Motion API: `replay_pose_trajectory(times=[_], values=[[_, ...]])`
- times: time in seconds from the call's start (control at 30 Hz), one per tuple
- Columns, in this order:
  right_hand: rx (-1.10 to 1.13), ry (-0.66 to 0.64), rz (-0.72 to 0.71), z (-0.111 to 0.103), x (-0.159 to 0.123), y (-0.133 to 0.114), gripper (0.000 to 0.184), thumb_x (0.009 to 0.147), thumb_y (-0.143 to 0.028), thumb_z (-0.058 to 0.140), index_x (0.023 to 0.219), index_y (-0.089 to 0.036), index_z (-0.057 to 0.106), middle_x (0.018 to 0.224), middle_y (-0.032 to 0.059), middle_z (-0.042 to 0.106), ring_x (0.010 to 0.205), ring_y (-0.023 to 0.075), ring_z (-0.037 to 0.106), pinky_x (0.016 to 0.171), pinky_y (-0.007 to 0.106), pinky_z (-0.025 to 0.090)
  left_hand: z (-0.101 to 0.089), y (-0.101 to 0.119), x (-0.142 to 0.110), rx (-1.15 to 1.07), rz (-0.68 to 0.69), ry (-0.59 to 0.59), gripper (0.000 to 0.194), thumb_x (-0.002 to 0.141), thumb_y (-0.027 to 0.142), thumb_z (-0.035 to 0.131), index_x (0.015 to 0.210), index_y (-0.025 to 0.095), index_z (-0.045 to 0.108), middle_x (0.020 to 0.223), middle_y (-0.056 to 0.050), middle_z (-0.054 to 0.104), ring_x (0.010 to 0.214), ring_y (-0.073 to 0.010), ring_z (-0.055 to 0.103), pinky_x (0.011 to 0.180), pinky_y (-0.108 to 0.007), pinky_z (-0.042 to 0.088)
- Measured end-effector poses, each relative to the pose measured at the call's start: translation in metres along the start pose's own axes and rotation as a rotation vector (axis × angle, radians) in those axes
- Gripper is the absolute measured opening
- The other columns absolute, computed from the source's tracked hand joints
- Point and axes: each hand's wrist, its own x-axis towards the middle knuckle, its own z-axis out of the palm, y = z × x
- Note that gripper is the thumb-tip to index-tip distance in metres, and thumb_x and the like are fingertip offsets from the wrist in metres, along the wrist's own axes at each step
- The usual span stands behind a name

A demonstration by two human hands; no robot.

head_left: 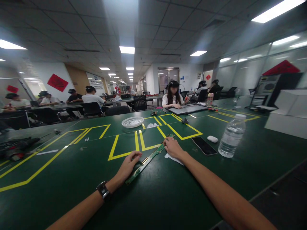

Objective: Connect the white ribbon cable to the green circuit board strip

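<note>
A long, narrow green circuit board (153,156) lies slantwise on the green table in front of me. My right hand (173,147) has its fingers closed over the board's far end. Beside the board's middle is my left hand (129,163), its fingers stretched out and loosely curved, a watch on the wrist. Whether its fingertips touch the board is hard to tell. A piece of white paper (174,158) lies partly under my right wrist.
A white plastic basket (132,122) stands farther back among yellow tape outlines. To the right are a black phone (204,146), a white earbud case (212,139), a water bottle (232,137) and white boxes (290,111). A power drill (19,147) lies left. Across the table sits a person (174,95).
</note>
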Motion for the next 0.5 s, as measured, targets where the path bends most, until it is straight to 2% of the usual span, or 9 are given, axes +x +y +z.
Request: replay_pose_trajectory(times=[0.13,0.23,0.3,0.4,0.5], values=[[0.019,-0.014,0.01,0.0017,0.0001,0.0009,0.025,0.089,-0.017,0.043,0.106,-0.017,0.062,0.134,0.0144,0.045,0.124,0.0255,0.039,0.096,0.038,0.033,-0.0012,-0.0001,0.0002,-0.025,-0.016,0.028,0.023,0.079,0.034,0.06,0.095,0.02,0.067,0.101,-0.004,0.066,0.097,-0.0217,0.058,0.085,-0.028,0.041],[0.012,-0.02,-0.002,0.0039,0.0001,0.0021,0.037,0.089,-0.017,0.042,0.123,-0.02,0.057,0.144,0.0152,0.035,0.13,0.028,0.034,0.1,0.042,0.031,-0.0039,-0.0019,0.0012,-0.021,-0.001,0.104,0.021,0.079,0.033,0.059,0.094,0.022,0.068,0.102,-0.004,0.065,0.097,-0.0217,0.057,0.084,-0.028,0.042],[0.015,-0.03,-0.024,0.0055,0.0003,0.0033,0.046,0.09,-0.017,0.041,0.135,-0.023,0.048,0.145,0.0153,0.034,0.131,0.0279,0.033,0.1,0.043,0.031,-0.0058,-0.0032,0.002,0.039,0.042,0.128,0.021,0.081,0.032,0.057,0.095,0.022,0.068,0.103,-0.005,0.064,0.101,-0.0231,0.056,0.089,-0.031,0.041],[0.042,-0.02,-0.053,0.007,0.0001,0.0048,0.049,0.09,-0.017,0.04,0.138,-0.023,0.045,0.14,0.0144,0.042,0.128,0.0263,0.037,0.1,0.04,0.032,-0.0054,-0.0031,0.0007,0.252,0.151,0.083,0.026,0.082,0.031,0.055,0.104,0.023,0.066,0.118,-0.007,0.06,0.115,-0.0271,0.049,0.1,-0.04,0.034],[0.072,0.01,-0.062,0.007,-0.0012,0.0044,0.046,0.09,-0.017,0.039,0.134,-0.02,0.051,0.13,0.014,0.05,0.122,0.0256,0.042,0.098,0.038,0.033,0.0017,0.0001,-0.0062,0.47,0.238,-0.053,0.032,0.086,0.032,0.052,0.116,0.028,0.062,0.137,-0.008,0.049,0.129,-0.0303,0.037,0.105,-0.049,0.025]])
